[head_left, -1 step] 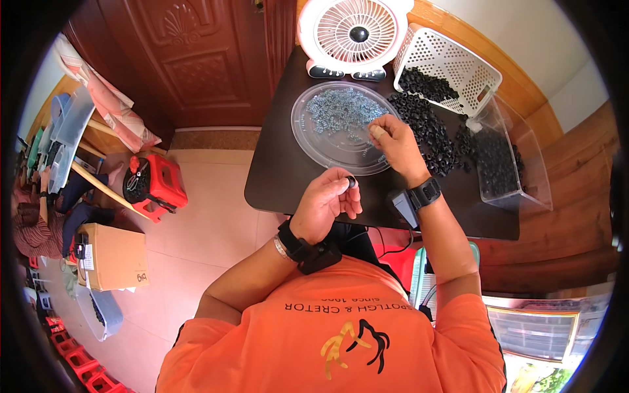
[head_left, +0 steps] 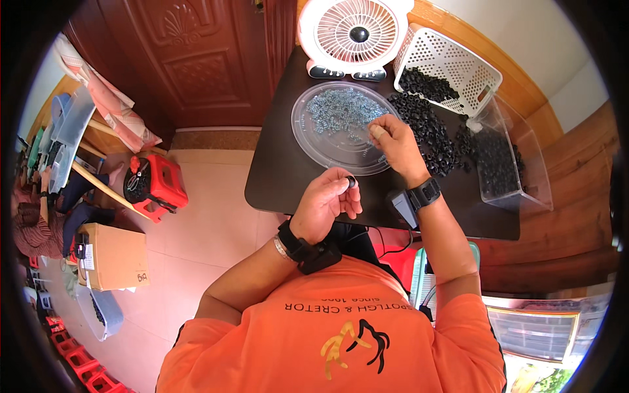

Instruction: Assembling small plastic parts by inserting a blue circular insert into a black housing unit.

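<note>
Black and small, a ring (head_left: 351,183) sits pinched in the fingertips of your left hand (head_left: 325,203), above the near edge of the dark table (head_left: 282,167). Your right hand (head_left: 395,145) rests on the clear round tray (head_left: 314,134), fingers narrowed over the little silvery springs (head_left: 337,108), beside the heap of black rings (head_left: 429,128).

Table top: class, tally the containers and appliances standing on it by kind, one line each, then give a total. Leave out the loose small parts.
Round clear plastic tray: 1
White perforated basket: 1
Clear rectangular bin: 1
White desk fan: 1
Total: 4
</note>
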Demonstrator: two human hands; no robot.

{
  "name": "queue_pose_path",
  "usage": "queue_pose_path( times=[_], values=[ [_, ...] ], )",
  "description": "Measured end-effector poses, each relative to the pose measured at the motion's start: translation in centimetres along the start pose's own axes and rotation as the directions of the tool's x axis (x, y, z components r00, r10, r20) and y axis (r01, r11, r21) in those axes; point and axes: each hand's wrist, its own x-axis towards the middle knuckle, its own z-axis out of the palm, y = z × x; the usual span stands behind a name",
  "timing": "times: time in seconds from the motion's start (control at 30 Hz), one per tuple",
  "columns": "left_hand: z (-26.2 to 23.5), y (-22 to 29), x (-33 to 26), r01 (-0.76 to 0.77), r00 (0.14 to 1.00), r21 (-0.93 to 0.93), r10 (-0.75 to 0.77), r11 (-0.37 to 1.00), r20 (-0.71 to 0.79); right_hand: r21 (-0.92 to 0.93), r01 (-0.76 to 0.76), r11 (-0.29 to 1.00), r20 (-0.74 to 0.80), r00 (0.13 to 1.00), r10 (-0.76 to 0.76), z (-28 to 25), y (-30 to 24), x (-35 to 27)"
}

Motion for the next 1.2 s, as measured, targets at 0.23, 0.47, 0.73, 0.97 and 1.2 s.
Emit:
queue_pose_path(
  times=[0.23,0.47,0.73,0.97,1.2],
  values=[
    [0.3,0.3,0.0,0.000,1.000,0.017,0.000,1.000,-0.009,0.276,-0.038,0.960,0.029,0.999,0.031,0.0,-4.1,-2.1],
    [1.4,0.7,0.3,-0.017,0.999,0.061,0.019,0.998,-0.031,0.340,0.032,0.940,0.032,0.998,-0.046,2.1,-6.7,-7.1],
    [2.4,-0.3,0.1,0.021,0.999,0.041,-0.020,0.999,-0.026,0.135,0.103,0.986,-0.071,0.993,-0.094,2.5,-6.0,-9.3],
    [2.5,-0.5,-0.2,-0.008,0.997,0.150,0.020,0.989,-0.079,-0.307,0.472,0.826,-0.097,0.848,-0.521,2.4,-5.7,-9.6],
    [2.9,-0.6,0.2,0.022,1.000,0.134,-0.020,0.991,-0.011,-0.465,0.445,0.765,-0.084,0.838,-0.539,1.4,-6.1,-11.2]
  ],
)
